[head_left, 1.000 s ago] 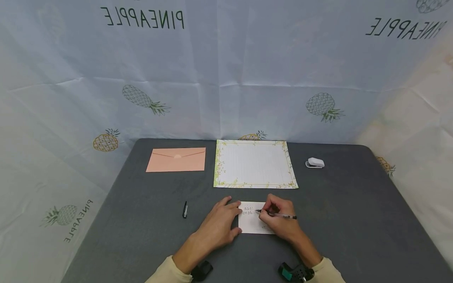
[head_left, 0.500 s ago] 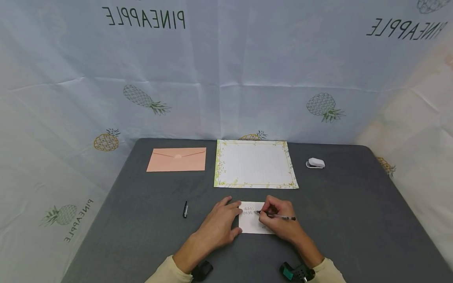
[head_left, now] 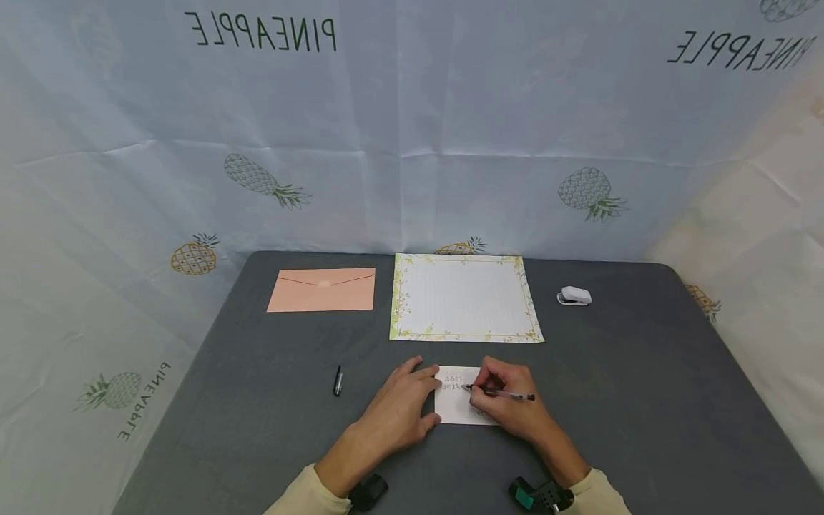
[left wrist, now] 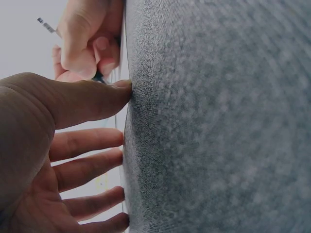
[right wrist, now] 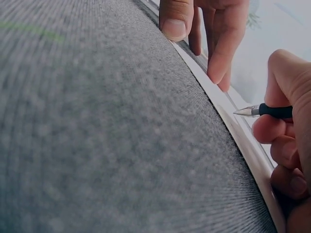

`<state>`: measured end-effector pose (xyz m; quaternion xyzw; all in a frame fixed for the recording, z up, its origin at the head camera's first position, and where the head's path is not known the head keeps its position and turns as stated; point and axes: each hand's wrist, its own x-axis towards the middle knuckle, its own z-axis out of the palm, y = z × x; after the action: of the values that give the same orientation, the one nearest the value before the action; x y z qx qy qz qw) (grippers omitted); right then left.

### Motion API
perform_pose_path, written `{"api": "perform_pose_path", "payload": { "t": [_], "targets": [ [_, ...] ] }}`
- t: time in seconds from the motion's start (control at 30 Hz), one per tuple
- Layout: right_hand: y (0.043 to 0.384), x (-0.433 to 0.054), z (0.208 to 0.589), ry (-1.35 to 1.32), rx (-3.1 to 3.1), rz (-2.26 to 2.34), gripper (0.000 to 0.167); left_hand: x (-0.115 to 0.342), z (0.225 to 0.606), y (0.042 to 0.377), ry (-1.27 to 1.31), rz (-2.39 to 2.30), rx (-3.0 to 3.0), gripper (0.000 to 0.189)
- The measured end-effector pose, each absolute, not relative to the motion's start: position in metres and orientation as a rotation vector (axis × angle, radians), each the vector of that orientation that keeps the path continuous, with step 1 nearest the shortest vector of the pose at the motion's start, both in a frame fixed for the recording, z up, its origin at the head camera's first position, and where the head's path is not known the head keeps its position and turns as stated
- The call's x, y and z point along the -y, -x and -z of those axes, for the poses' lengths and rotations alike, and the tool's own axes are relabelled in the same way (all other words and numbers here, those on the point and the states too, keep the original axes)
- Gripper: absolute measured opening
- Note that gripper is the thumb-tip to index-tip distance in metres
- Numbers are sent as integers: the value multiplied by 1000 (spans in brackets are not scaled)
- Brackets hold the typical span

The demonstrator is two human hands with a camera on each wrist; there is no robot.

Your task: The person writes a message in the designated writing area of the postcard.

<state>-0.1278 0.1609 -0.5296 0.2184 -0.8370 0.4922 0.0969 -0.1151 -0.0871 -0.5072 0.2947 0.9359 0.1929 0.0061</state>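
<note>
A small white card point(head_left: 455, 411) with handwritten lines near its top lies between both hands in the head view. My right hand point(head_left: 511, 404) pinches a pen point(head_left: 515, 395), its tip at the end of the second written line. In the right wrist view the pen's metal tip point(right wrist: 247, 111) and dark grip show between thumb and fingers. My left hand point(head_left: 395, 411) rests with spread fingers on the table, thumb and fingertips touching the card's left edge. The left wrist view shows those fingers point(left wrist: 87, 167) nearly straight. The card's right side is hidden under the right hand.
A black pen cap point(head_left: 337, 381) lies left of the left hand. At the back of the dark table point(head_left: 270, 372) are a peach envelope point(head_left: 322, 295), a lined sheet with a leafy border point(head_left: 460, 297) and a white stapler point(head_left: 574, 296). A pineapple-print cloth point(head_left: 399, 107) hangs behind.
The pen and right hand have shifted very slightly left and down over the card, and marks in the second line have extended a little. The left hand has stayed in place.
</note>
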Motion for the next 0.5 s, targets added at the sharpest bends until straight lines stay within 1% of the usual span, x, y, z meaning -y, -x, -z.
{"api": "perform_pose_path", "payload": {
  "t": [0.07, 0.17, 0.23, 0.33, 0.5],
  "targets": [
    [128, -161, 530, -664, 2472, -1454, 40, 87, 501, 113, -913, -600, -2922, 48],
    [129, -162, 531, -683, 2459, -1445, 40, 86, 502, 114, -914, -590, -2926, 48],
    [129, -162, 531, -678, 2450, -1448, 41, 84, 487, 110, -875, -582, -2907, 48],
    [129, -162, 531, -663, 2438, -1463, 41, 83, 482, 109, -853, -571, -2893, 47],
    [129, -161, 531, -643, 2446, -1477, 41, 85, 495, 112, -896, -582, -2919, 48]
  ]
}}
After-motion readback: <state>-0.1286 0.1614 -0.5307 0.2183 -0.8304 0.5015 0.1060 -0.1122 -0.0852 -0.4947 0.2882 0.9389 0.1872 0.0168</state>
